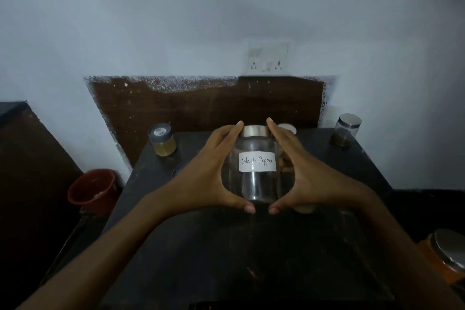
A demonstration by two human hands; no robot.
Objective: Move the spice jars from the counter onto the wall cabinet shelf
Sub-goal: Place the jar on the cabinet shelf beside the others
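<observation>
1. Jar of clear glass with silver lid and "Black Pepper" label [255, 173] is held over the dark counter [226, 259].
2. Left hand [208, 173] grasps its left side, right hand [302, 178] its right, thumbs beneath.

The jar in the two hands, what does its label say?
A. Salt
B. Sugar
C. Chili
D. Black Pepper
D: the white label on the jar, held between the left hand and the right hand, reads Black Pepper in handwriting.
</observation>
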